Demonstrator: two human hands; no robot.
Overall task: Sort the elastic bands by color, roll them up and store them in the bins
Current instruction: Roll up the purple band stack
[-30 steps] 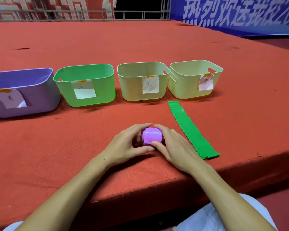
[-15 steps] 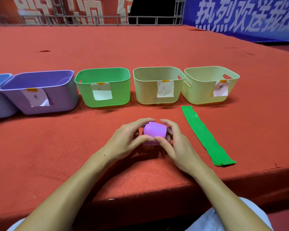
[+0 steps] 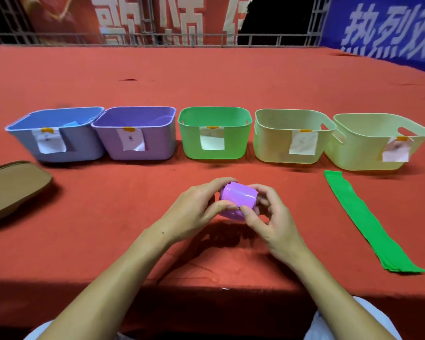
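Brown lid [image 3: 12,185]: lies flat at the far left edge of the red table [image 3: 108,217], apart from the bins.
Blue bin [image 3: 57,133]: leftmost in the row, paper label on its front; something light blue shows inside.
Purple bin [image 3: 138,133]: touching the blue bin's right side, labelled; its contents cannot be made out.
Green bin [image 3: 215,133]: middle of the row, just beside the purple one, white label on front.
First pale yellow bin [image 3: 290,137]: right of the green bin, labelled.
Second pale yellow bin [image 3: 378,143]: rightmost, close against its neighbour, pinkish label.
Left hand [image 3: 194,212]: fingers curled round the left side of the purple roll [image 3: 237,201], thumb pressed on its front.
Purple roll: a wound-up elastic band held between both hands, in front of the green bin — lifted just off the table, shadow beneath.
Right hand [image 3: 272,224]: grasps the roll's right side, thumb tip meeting the left thumb.
Green bands [image 3: 368,222]: a flat stack lying lengthwise at the right — its far end near the rightmost bin.
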